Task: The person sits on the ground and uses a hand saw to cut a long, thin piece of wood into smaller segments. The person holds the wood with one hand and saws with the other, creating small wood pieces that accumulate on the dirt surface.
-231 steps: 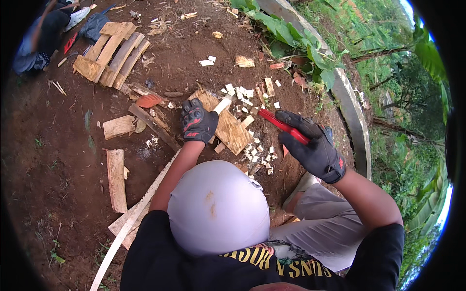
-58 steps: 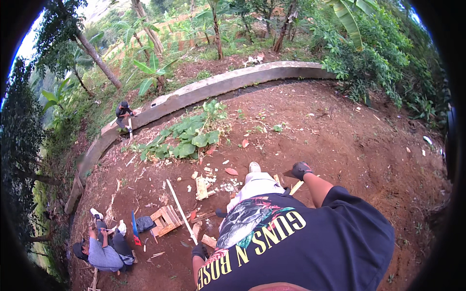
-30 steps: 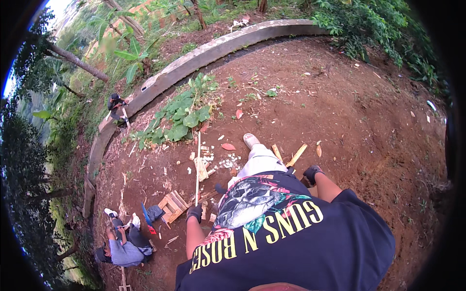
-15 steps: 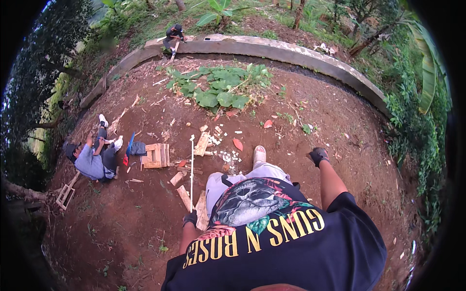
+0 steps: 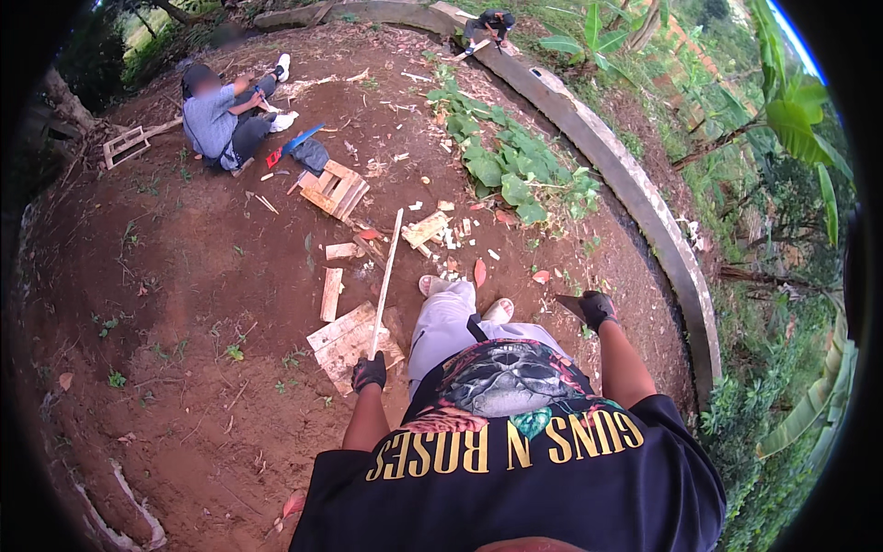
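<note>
My left hand (image 5: 370, 373), in a dark glove, is closed round the lower end of a long, thin, pale wooden stick (image 5: 387, 281). The stick points away from me, over the ground. Out at my right side, my gloved right hand (image 5: 600, 310) is closed on a dark, flat, tapering blade (image 5: 572, 304); its handle is hidden in the fist. Below the left hand lies a wide wooden board (image 5: 338, 339) on the soil. Short wood blocks (image 5: 331, 294) rest just beyond it, and pale wood chips (image 5: 451, 237) are scattered ahead of my feet.
To the left a person (image 5: 216, 120) sits on the ground near a saw with a blue blade (image 5: 302, 138) and a small wooden stool (image 5: 336, 191). Another person (image 5: 487, 28) is at the low concrete wall (image 5: 625, 166). Leafy plants (image 5: 515, 156) grow ahead; a wooden frame (image 5: 126, 147) lies far left.
My view has turned to the right, so the people and wood sit differently in it. Both of my feet now show. The blade in my right hand has come into sight.
</note>
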### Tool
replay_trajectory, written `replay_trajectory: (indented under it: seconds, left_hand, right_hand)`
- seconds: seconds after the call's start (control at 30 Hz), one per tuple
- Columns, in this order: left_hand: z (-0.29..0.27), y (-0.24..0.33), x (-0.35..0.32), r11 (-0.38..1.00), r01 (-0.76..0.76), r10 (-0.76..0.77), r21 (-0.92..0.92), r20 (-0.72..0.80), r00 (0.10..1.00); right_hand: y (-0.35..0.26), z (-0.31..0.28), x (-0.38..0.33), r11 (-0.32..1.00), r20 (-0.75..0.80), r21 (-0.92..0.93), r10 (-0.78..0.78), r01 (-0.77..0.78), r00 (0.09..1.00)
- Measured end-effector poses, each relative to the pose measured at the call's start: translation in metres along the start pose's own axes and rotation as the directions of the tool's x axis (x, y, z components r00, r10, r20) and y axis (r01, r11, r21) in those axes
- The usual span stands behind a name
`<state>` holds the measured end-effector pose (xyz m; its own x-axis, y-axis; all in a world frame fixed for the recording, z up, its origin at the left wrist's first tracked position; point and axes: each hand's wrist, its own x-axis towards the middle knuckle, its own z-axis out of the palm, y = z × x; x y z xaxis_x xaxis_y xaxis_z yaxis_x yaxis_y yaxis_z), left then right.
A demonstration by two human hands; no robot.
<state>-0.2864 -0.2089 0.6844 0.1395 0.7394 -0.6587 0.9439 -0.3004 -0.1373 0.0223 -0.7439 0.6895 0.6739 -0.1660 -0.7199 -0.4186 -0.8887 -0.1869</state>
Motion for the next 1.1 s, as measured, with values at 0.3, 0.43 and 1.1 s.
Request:
replay_trajectory:
  seconds: [0.3,0.43,1.1]
  left_hand:
    - [0.042,0.017,0.060,0.976,0.093,-0.053,-0.197,0.199,0.978]
    - [0.054,0.017,0.109,0.975,0.115,-0.068,-0.188,0.240,0.969]
    - [0.188,-0.003,0.123,0.890,0.142,-0.176,-0.434,-0.038,0.984]
  right_hand:
    - [-0.091,-0.063,0.007,0.946,-0.009,-0.274,-0.183,0.173,0.983]
    - [-0.143,-0.089,0.014,0.960,-0.002,-0.251,-0.130,0.125,0.992]
    - [-0.285,0.029,0.246,0.535,0.285,-0.400,-0.700,0.744,0.656]
